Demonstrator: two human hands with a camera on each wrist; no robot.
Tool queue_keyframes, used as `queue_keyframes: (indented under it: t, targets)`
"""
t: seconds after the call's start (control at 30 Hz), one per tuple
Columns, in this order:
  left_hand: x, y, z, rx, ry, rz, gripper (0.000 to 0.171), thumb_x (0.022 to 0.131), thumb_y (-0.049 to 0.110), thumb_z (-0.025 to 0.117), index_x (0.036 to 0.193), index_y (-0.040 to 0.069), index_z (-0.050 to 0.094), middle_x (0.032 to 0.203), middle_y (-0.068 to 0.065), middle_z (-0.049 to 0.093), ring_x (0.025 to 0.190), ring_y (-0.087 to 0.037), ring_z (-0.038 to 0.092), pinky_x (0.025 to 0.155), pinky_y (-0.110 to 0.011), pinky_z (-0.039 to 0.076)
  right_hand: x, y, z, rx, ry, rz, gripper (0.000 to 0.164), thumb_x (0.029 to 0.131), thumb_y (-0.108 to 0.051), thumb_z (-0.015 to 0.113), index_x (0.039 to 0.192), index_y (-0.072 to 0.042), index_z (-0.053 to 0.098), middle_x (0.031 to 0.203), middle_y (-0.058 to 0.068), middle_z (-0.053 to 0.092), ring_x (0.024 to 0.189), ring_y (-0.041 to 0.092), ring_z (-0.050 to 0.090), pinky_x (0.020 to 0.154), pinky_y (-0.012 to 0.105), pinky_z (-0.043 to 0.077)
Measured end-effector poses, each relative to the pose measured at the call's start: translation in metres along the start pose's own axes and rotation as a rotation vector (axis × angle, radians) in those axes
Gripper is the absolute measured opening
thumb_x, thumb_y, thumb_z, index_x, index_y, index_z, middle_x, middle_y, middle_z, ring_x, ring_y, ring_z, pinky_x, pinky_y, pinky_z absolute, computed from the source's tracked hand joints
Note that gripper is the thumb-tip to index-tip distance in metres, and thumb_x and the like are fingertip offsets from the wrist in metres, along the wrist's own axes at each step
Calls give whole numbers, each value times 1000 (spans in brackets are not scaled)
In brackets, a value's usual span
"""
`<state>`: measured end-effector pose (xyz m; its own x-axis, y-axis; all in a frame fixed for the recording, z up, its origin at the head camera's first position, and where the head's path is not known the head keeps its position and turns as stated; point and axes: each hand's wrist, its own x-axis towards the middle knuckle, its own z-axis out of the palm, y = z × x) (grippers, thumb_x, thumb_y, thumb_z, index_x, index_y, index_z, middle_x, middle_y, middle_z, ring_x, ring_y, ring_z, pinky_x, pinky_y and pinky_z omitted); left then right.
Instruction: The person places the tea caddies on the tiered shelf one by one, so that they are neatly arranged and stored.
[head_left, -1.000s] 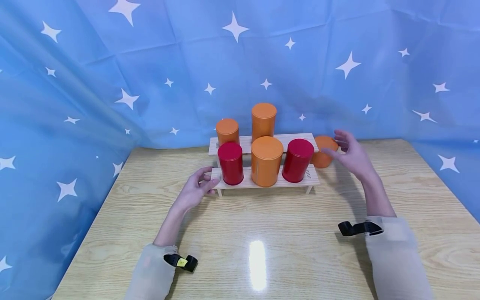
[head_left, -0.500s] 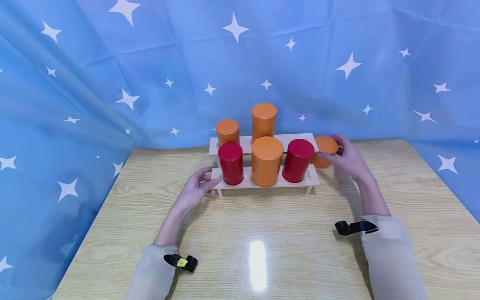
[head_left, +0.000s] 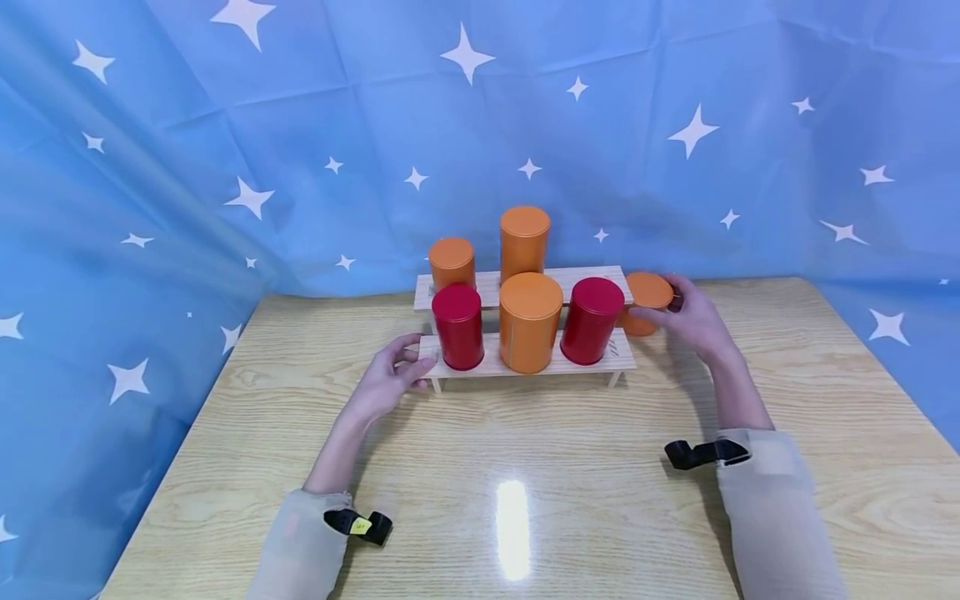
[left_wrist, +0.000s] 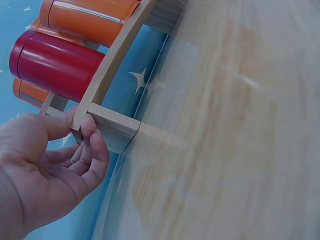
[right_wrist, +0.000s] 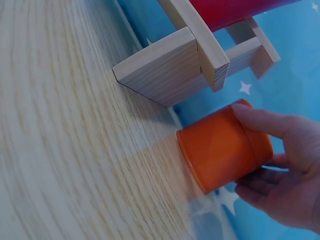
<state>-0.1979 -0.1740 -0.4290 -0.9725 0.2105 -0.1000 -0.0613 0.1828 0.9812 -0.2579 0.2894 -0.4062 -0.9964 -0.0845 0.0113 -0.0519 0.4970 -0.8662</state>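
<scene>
My left hand (head_left: 386,382) pinches the left end of the lower plank of a two-tier wooden rack (head_left: 617,357). In the left wrist view, its thumb lies above the plank (left_wrist: 114,59) and the fingertips are curled beneath. At the rack's right end, my right hand (head_left: 697,321) grips a short orange lidded canister (right_wrist: 220,147) standing on the table. The thumb is near the lid on one side, with fingers on the other, partly hidden. Two red canisters (head_left: 459,327) (head_left: 592,321) flank a wide orange canister (head_left: 530,325) on the lower tier.
On the upper tier stand a small orange canister (head_left: 452,262) and a taller orange canister (head_left: 524,242). Blue cloth with white stars (head_left: 360,125) hangs close behind the rack. The wooden table (head_left: 420,500) extends in front and to both sides.
My right hand has moved left and slightly down onto the short orange canister, its fingers closing around it. My left hand has stayed at the rack's end. The head view has shifted slightly.
</scene>
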Motion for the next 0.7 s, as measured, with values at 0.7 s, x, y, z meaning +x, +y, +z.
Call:
queue_keyframes:
  t: [0.7]
  targets:
    - [-1,1,-1,3,0,1,62,100,14,66,151,-4,35,113,-21,53,77,-22,66,79,-29,61,-5,-6,-6,0,199,13,85,88,-39,80,153,-3,38,141,15,49,122,24,49,87,11,44]
